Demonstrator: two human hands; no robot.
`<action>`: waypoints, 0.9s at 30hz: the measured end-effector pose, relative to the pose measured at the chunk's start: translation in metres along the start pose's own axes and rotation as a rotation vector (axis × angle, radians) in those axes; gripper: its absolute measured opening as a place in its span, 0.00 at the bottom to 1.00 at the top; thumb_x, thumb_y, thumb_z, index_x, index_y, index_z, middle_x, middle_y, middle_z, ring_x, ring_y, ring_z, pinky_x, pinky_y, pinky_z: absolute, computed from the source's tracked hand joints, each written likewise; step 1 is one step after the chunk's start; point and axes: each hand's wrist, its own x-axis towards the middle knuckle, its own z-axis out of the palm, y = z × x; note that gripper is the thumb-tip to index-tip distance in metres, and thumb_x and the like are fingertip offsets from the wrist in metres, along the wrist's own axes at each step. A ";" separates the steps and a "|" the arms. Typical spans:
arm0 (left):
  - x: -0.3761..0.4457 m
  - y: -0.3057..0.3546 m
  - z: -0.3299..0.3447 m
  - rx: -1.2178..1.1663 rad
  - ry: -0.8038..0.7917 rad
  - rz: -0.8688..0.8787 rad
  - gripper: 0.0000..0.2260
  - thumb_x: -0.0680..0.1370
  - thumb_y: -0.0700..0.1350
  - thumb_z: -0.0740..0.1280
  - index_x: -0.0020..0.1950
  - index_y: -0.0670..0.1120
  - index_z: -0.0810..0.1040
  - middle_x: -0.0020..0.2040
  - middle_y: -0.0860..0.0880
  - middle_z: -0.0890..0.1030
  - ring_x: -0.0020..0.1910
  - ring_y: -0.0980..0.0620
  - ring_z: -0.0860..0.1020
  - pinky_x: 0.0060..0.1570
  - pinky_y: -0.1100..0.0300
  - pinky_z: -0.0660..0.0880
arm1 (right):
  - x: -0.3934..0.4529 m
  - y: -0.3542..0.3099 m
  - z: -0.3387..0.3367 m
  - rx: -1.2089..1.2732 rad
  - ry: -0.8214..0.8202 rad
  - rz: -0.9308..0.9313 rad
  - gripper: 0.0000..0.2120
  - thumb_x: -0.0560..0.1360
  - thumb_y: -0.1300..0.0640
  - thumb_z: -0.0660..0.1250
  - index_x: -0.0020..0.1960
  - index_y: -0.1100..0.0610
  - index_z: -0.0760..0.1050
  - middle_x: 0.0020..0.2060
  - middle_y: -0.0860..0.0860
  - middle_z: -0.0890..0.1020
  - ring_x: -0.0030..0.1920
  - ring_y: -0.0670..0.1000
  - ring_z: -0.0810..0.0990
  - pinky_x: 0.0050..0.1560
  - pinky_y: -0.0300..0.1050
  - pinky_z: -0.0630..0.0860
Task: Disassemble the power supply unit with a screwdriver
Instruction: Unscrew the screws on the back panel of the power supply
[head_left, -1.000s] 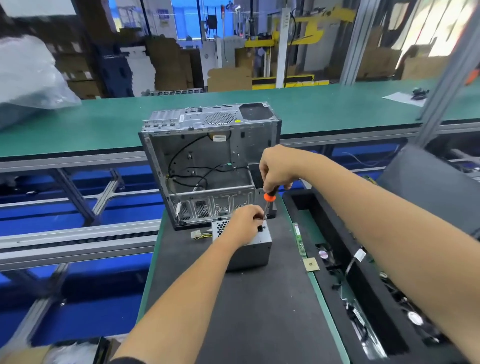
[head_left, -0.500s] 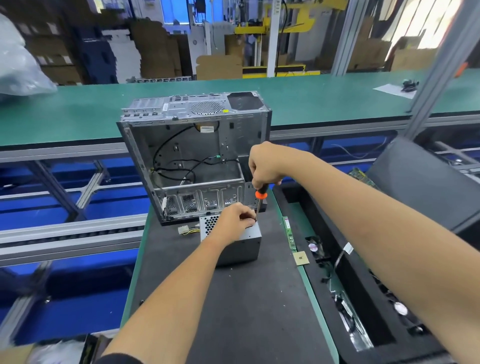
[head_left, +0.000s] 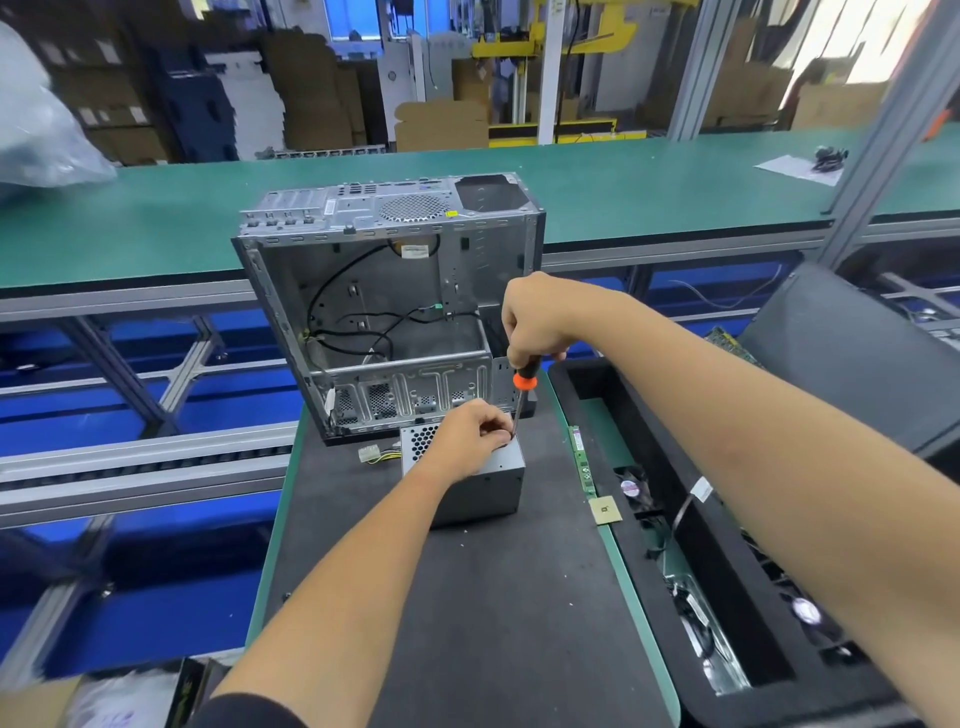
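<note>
Now your left hand (head_left: 470, 439) rests, fingers curled, on the boxy grey metal power supply unit (head_left: 467, 480); your right hand (head_left: 537, 322) grips the orange-collared screwdriver (head_left: 522, 395).

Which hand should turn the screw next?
Right hand: it already grips the screwdriver, tip down at the power supply. The left hand only steadies the shaft.

factory floor | green conveyor line (head_left: 623, 176) | stacked cardboard boxes (head_left: 311, 88)
</note>
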 end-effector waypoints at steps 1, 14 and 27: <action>0.000 0.000 0.000 -0.002 -0.002 -0.003 0.06 0.76 0.37 0.68 0.42 0.47 0.80 0.43 0.51 0.76 0.37 0.60 0.72 0.37 0.73 0.67 | -0.001 0.000 0.000 0.003 0.004 -0.002 0.07 0.69 0.59 0.72 0.39 0.64 0.80 0.29 0.57 0.81 0.29 0.57 0.82 0.35 0.46 0.80; 0.004 -0.003 0.002 -0.011 0.006 -0.044 0.05 0.76 0.38 0.68 0.43 0.46 0.81 0.43 0.52 0.76 0.37 0.61 0.74 0.36 0.75 0.68 | -0.001 0.000 0.000 -0.018 -0.002 -0.035 0.07 0.70 0.59 0.71 0.40 0.64 0.79 0.31 0.58 0.81 0.32 0.58 0.83 0.38 0.48 0.81; 0.005 -0.006 0.004 -0.020 0.005 -0.025 0.06 0.75 0.35 0.69 0.41 0.45 0.82 0.43 0.51 0.76 0.40 0.55 0.75 0.44 0.68 0.71 | -0.001 -0.008 0.005 -0.138 -0.033 -0.069 0.10 0.72 0.57 0.65 0.36 0.63 0.75 0.21 0.53 0.76 0.25 0.54 0.79 0.32 0.44 0.77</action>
